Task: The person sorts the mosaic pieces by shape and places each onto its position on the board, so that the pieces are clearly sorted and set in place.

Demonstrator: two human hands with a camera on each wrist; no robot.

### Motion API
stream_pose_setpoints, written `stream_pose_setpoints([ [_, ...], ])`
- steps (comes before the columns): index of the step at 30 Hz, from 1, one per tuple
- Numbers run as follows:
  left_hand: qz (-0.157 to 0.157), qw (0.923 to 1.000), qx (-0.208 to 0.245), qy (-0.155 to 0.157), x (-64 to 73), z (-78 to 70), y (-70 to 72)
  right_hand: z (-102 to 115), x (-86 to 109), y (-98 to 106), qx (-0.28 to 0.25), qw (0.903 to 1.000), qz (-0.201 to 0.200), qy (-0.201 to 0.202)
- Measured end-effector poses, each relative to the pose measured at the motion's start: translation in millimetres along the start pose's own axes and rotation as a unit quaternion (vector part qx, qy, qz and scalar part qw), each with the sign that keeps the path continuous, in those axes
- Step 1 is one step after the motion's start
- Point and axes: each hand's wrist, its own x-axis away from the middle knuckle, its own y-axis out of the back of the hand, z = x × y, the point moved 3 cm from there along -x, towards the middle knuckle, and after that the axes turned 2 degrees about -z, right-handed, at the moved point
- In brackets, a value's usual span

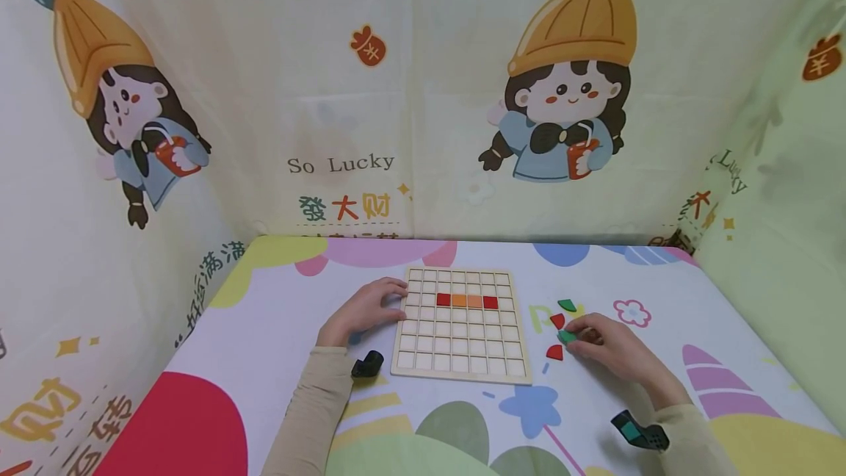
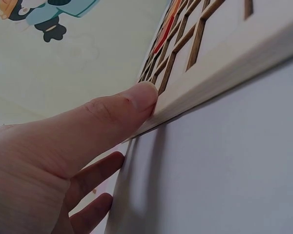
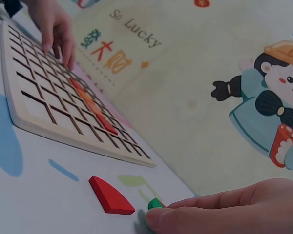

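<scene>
A wooden grid board (image 1: 463, 379) lies flat on the table; one row holds a red tile (image 1: 443, 300), two orange tiles (image 1: 466, 301) and another red tile (image 1: 490, 303). At the board's left edge rests my left hand (image 1: 367, 308), thumb touching the frame and fingers loosely extended. To the right of the board, my right hand (image 1: 611, 345) pinches a green wedge piece (image 3: 155, 203) between thumb and fingers, low over the tabletop. Around it lie a red wedge (image 3: 111, 196), another red wedge (image 1: 557, 321) and a green wedge (image 1: 566, 305).
A patterned cloth (image 1: 463, 428) covers the table. Printed fabric walls (image 1: 449, 94) stand behind it and at both sides. Each wrist wears a black strap device, such as the left one (image 1: 367, 364).
</scene>
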Motion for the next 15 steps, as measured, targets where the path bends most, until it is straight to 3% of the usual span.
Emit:
stream_pose_setpoints([
  [4,0.0,1.0,0.0,0.001,-0.2,-0.5,0.4,1,-0.7,2,-0.021,0.9997,-0.007,-0.006],
  [10,0.0,1.0,0.001,0.003,0.3,-1.8,0.5,9,-4.4,1,-0.053,0.9963,-0.05,0.045],
  [15,0.001,1.0,0.0,0.003,0.1,-0.8,-0.1,17,-11.9,-4,-0.059,0.9957,-0.071,0.009],
])
